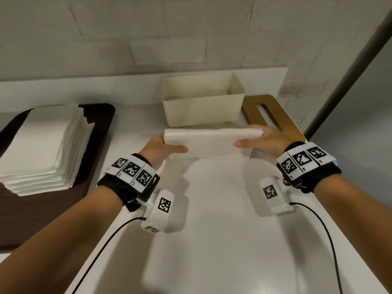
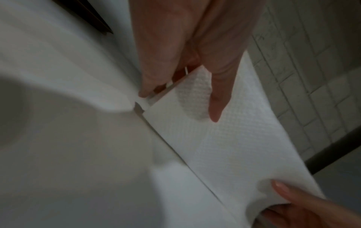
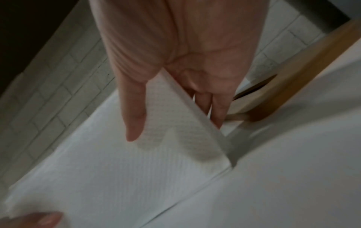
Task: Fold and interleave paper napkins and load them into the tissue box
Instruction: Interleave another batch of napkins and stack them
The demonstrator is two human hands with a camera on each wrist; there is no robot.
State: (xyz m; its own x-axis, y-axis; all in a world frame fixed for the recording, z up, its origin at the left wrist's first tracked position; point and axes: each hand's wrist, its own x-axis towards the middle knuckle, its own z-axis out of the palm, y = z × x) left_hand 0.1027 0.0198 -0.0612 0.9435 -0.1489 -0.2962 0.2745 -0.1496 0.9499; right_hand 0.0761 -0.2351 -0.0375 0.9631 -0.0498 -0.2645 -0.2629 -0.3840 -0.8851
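Left hand [image 1: 161,148]: grip pinching the folded napkin stack [image 1: 212,143] at its left end
Right hand [image 1: 262,141]: grip pinching the right end — keeps layers aligned
Stack: mid-frame, just below the open tissue box [image 1: 201,111] — apparently for loading

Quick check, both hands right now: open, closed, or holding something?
Left hand: holds the left end of the folded napkin bundle, thumb on top.
Right hand: holds the right end of the same bundle, thumb on top, fingers underneath.
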